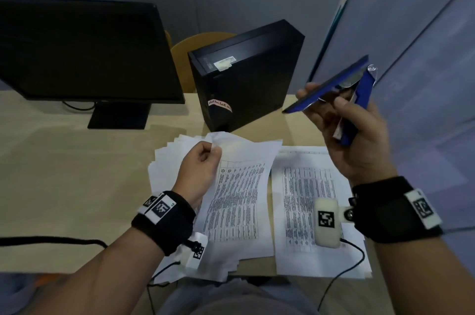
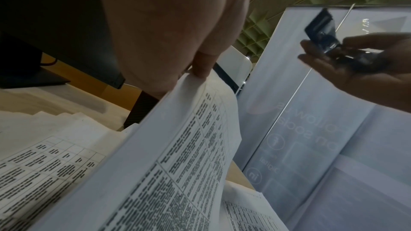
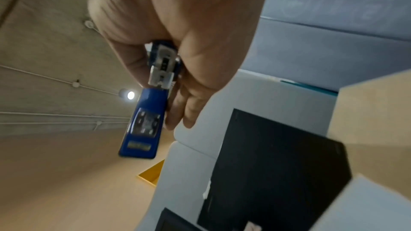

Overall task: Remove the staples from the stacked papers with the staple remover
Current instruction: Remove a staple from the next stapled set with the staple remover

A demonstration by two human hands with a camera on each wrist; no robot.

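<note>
Nearest to us on the pale desk (image 1: 77, 186), two piles of printed papers lie side by side: a fanned, untidy stack of papers (image 1: 164, 160) on the left and a squarer pile (image 1: 303, 186) on the right, close together, though we cannot tell whether they touch. Our left hand (image 1: 203, 168) is over the left stack, fingers curled, pinching the far corner of the top printed sheet (image 1: 239, 199) between thumb and fingers and lifting it, so the sheet bows up off the pile; the left wrist view shows a fingertip (image 2: 203, 66) pressed on that raised corner. Farther off and to the right, our right hand (image 1: 352, 134) is raised clear of the desk with its fingers wrapped round the blue staple remover (image 1: 331, 91), which is well apart from the papers. Its two blue arms are spread in a V, and metal parts show between them in the right wrist view. We cannot make out any staple. Beyond the papers a black computer case (image 1: 246, 75) stands upright on the desk, and to the far left a dark monitor (image 1: 84, 49) sits on its stand. A grey-blue partition panel (image 1: 424, 57) rises at the right.
</note>
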